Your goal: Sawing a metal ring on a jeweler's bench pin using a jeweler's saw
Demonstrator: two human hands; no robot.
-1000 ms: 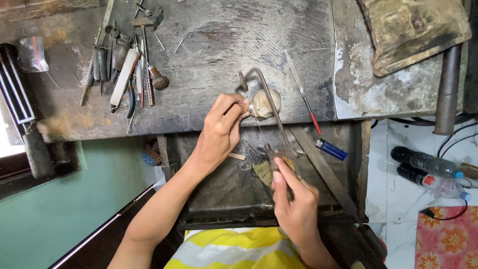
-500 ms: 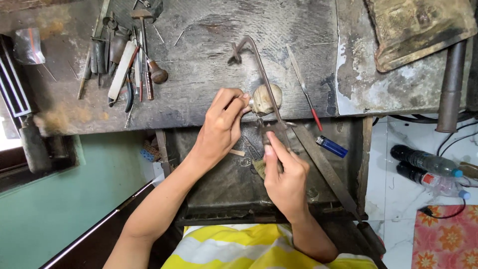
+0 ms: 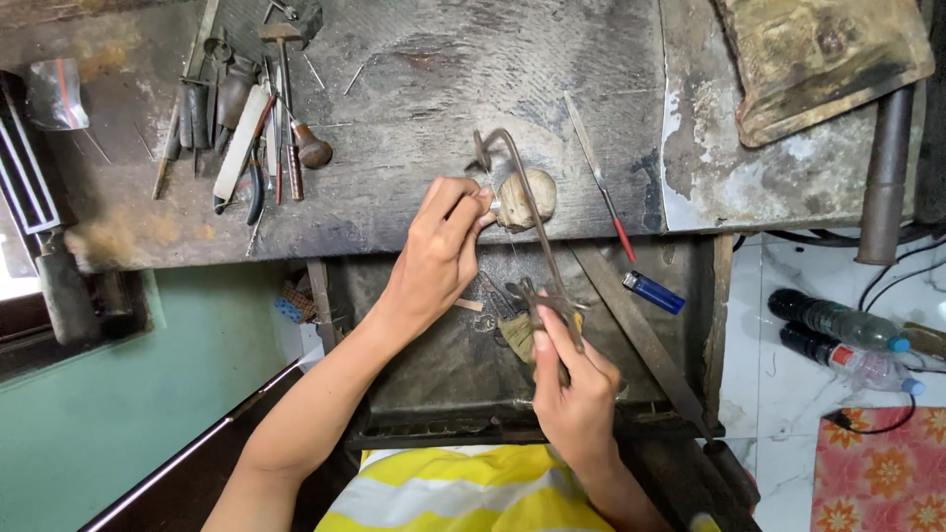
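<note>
The right hand [image 3: 576, 389] is closed around the handle of a jeweller's saw [image 3: 522, 212], the left hand [image 3: 439, 251] pinches a small piece, mostly hidden by fingers, against the pale bench peg [image 3: 532, 192] at the workbench [image 3: 414, 89] edge

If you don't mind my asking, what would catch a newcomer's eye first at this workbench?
Most striking is the metal saw frame at the bench's front edge: the right hand grips its handle while the left hand pinches a small piece beside a pale rounded lump. A cluster of hand tools lies upper left, and a blue lighter sits right of the hands.
</note>
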